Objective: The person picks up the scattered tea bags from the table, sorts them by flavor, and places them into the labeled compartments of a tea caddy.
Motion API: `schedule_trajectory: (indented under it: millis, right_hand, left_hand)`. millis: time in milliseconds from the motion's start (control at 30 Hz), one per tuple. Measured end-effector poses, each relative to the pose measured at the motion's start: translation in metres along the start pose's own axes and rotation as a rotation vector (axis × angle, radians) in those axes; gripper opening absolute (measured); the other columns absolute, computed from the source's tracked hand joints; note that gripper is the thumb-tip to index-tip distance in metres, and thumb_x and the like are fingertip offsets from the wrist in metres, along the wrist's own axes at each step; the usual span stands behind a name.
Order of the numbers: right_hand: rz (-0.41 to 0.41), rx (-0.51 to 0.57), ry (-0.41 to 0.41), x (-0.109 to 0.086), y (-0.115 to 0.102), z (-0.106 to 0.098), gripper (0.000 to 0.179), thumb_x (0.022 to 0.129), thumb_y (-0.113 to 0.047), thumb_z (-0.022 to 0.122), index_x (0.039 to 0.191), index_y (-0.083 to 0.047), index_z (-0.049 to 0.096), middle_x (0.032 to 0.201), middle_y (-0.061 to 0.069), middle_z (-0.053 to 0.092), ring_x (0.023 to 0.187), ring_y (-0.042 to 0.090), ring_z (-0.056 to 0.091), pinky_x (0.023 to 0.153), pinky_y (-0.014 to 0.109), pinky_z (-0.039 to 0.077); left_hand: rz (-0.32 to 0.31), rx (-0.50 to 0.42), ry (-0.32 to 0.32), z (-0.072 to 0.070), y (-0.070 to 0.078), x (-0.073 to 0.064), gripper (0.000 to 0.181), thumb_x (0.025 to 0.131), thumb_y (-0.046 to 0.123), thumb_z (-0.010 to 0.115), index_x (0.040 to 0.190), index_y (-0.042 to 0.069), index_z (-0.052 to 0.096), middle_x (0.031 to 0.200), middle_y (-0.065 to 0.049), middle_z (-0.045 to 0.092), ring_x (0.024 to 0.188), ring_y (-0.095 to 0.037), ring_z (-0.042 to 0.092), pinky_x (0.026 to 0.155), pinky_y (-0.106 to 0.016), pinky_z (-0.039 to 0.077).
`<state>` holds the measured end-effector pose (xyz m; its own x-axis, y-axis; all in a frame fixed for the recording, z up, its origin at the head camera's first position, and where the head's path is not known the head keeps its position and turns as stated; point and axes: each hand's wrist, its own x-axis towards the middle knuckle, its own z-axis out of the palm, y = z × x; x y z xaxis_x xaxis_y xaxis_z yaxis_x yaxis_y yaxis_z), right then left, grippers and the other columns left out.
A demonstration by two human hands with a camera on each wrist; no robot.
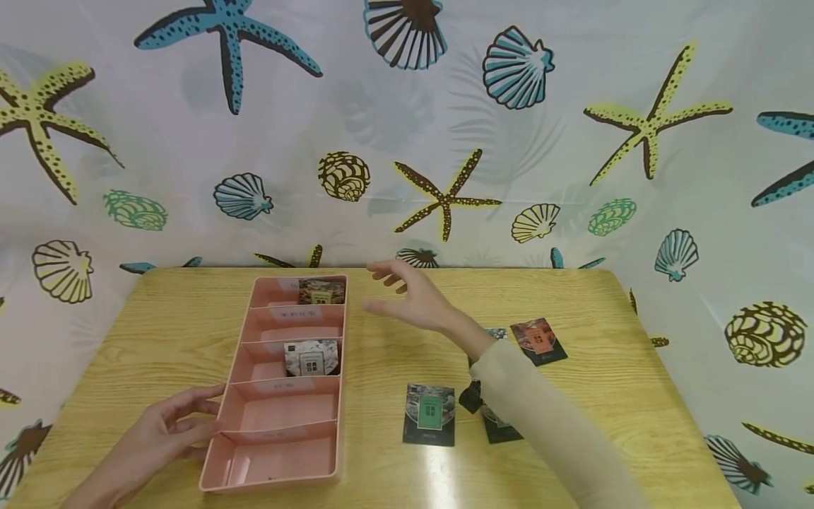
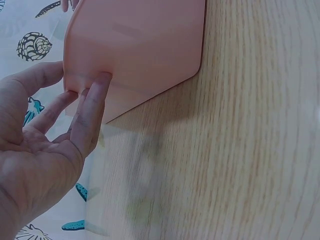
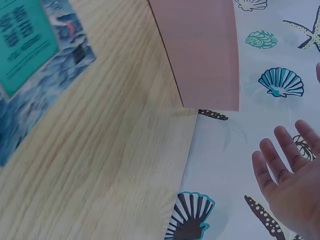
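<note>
A long pink box [image 1: 342, 417] stands on the table, split by dividers into several compartments. In its farthest compartment is a dark packet with a yellow label [image 1: 321, 291]; the middle one holds a white packet [image 1: 311, 358]. My left hand [image 1: 162, 435] touches the box's left outer wall, and in the left wrist view its fingertips [image 2: 103, 82] rest against that wall. Past the box's far right corner, my right hand [image 1: 413, 297] hovers with its fingers spread and nothing held. The right wrist view shows that bare palm [image 3: 300, 192] apart from the box wall.
Right of the box lie a green-labelled packet [image 1: 429, 416] and a red-labelled packet [image 1: 538, 341]. The right forearm partly covers other dark packets [image 1: 501, 426] and a small black object [image 1: 470, 397]. A curtain printed with shells and starfish [image 1: 381, 120] hangs behind the table [image 1: 572, 297].
</note>
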<state>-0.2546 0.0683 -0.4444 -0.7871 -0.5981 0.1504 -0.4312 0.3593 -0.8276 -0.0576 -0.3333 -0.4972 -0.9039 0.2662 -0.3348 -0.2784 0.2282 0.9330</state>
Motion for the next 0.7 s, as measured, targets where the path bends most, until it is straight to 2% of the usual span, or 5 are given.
schedule_trajectory:
  millis: [200, 367, 567, 633, 700]
  right_hand:
    - [0.009, -0.193, -0.064, -0.017, -0.001, -0.007, 0.079, 0.093, -0.048, 0.075, 0.160, -0.018, 0.045, 0.152, 0.010, 0.055, 0.138, 0.033, 0.055, 0.113, 0.056, 0.050]
    - [-0.001, -0.398, -0.104, -0.029, 0.000, -0.008, 0.090, 0.090, -0.064, 0.069, 0.164, -0.022, 0.039, 0.156, 0.009, 0.052, 0.143, 0.033, 0.051, 0.116, 0.059, 0.048]
    - [-0.050, -0.551, -0.135, -0.043, 0.003, -0.007, 0.104, 0.086, -0.088, 0.052, 0.166, -0.024, 0.034, 0.159, 0.011, 0.050, 0.145, 0.033, 0.050, 0.118, 0.058, 0.045]
    - [-0.063, -0.591, -0.143, -0.049, 0.004, -0.008, 0.106, 0.086, -0.090, 0.049, 0.166, -0.024, 0.034, 0.159, 0.010, 0.050, 0.144, 0.032, 0.051, 0.117, 0.057, 0.046]
    - [-0.075, -0.630, -0.153, -0.056, 0.004, -0.009, 0.104, 0.086, -0.087, 0.054, 0.166, -0.023, 0.034, 0.159, 0.010, 0.051, 0.143, 0.033, 0.052, 0.116, 0.056, 0.047]
  left_hand:
    - [0.036, 0.005, 0.005, 0.001, -0.002, -0.001, 0.047, 0.109, 0.009, 0.057, 0.132, 0.050, 0.059, 0.116, 0.018, 0.065, 0.102, -0.006, 0.074, 0.082, -0.035, 0.067]
    - [0.031, -0.005, -0.003, 0.000, -0.002, -0.001, 0.047, 0.110, 0.010, 0.056, 0.134, 0.050, 0.057, 0.117, 0.018, 0.065, 0.104, -0.006, 0.074, 0.083, -0.035, 0.067]
    - [0.027, -0.012, -0.006, -0.001, -0.002, 0.000, 0.046, 0.110, 0.010, 0.056, 0.136, 0.048, 0.057, 0.119, 0.016, 0.066, 0.105, -0.007, 0.074, 0.083, -0.036, 0.067]
    - [0.020, -0.006, -0.002, -0.001, -0.001, 0.000, 0.045, 0.110, 0.011, 0.056, 0.136, 0.047, 0.057, 0.119, 0.016, 0.065, 0.105, -0.007, 0.074, 0.084, -0.036, 0.067]
    - [0.002, -0.002, 0.003, 0.000, 0.000, 0.000, 0.044, 0.110, 0.013, 0.057, 0.137, 0.047, 0.056, 0.119, 0.015, 0.064, 0.104, -0.007, 0.074, 0.084, -0.036, 0.067]
